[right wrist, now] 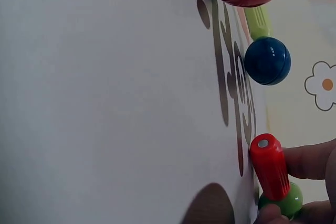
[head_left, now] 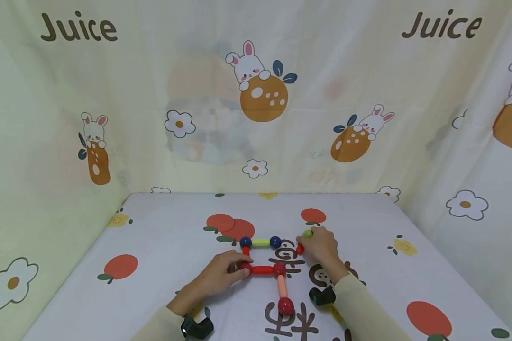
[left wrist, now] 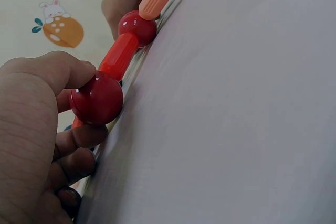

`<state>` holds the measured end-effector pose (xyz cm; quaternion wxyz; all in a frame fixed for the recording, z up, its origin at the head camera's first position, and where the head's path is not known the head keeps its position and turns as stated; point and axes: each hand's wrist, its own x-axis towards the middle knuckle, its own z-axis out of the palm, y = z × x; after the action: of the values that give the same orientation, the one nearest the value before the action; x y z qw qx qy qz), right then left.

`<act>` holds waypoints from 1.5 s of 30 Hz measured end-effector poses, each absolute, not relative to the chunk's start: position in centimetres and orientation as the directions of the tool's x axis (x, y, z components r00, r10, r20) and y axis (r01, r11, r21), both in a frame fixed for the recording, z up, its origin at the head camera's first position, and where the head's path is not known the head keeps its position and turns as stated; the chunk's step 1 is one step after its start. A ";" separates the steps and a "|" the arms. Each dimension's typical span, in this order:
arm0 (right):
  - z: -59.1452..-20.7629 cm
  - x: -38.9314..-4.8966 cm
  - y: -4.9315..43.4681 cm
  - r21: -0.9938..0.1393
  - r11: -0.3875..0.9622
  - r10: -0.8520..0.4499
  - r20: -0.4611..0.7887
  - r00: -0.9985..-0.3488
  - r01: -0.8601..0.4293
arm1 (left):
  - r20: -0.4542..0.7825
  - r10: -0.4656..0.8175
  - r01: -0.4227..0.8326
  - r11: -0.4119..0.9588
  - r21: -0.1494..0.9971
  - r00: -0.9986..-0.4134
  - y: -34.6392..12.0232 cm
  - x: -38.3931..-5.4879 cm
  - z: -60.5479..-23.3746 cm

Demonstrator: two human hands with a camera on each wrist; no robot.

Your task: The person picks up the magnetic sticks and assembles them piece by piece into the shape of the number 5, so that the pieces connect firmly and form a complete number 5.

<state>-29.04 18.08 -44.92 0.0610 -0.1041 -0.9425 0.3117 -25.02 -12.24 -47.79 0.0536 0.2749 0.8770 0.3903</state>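
Note:
On the table lies a joined figure of magnetic balls and rods. My left hand point(head_left: 219, 274) pinches the red ball point(left wrist: 98, 99) at its left corner, thumb on one side and fingers on the other. A red rod point(head_left: 262, 270) runs from there to a second red ball point(head_left: 279, 269); a salmon rod point(head_left: 282, 287) leads on to a third point(head_left: 285, 306). Behind, a yellow-green rod point(head_left: 260, 242) joins two blue balls point(head_left: 275, 242). To the right of the figure, my right hand point(head_left: 323, 248) holds a red rod point(right wrist: 270, 165) with a green ball point(right wrist: 292, 199) on one end; its other end shows a bare metal tip.
A pale tablecloth point(head_left: 162, 222) printed with fruit and dark lettering covers the table. Behind it hangs a cream curtain point(head_left: 145, 156) with rabbits and flowers, and more curtain encloses both sides. Each wrist carries a dark band-mounted device point(head_left: 197, 327).

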 end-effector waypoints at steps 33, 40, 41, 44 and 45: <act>-44.9 -29.5 18.6 -0.514 0.857 0.064 0.039 -0.997 0.035 | 0.124 0.522 0.445 0.552 0.705 -0.844 -12.3 -25.1 -47.9; -44.2 -29.1 18.6 -0.500 0.865 0.057 0.023 -0.998 0.038 | 0.114 0.522 0.437 0.551 0.711 -0.845 -12.4 -25.1 -47.9; -44.1 -29.1 18.7 -0.506 0.862 0.058 0.029 -0.998 0.035 | 0.114 0.522 0.436 0.552 0.710 -0.845 -12.4 -25.1 -47.9; -43.6 -28.9 18.9 -0.537 0.843 0.046 0.061 -0.997 0.006 | 0.116 0.518 0.437 0.556 0.707 -0.847 -12.4 -25.2 -47.8; -43.5 -28.8 18.9 -0.549 0.836 0.041 0.070 -0.997 -0.004 | 0.117 0.516 0.437 0.557 0.706 -0.848 -12.4 -25.2 -47.8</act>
<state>-28.84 18.94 -43.48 0.0395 -0.0095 -0.9573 0.2861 -25.18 -12.42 -47.83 0.0516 0.2705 0.8809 0.3850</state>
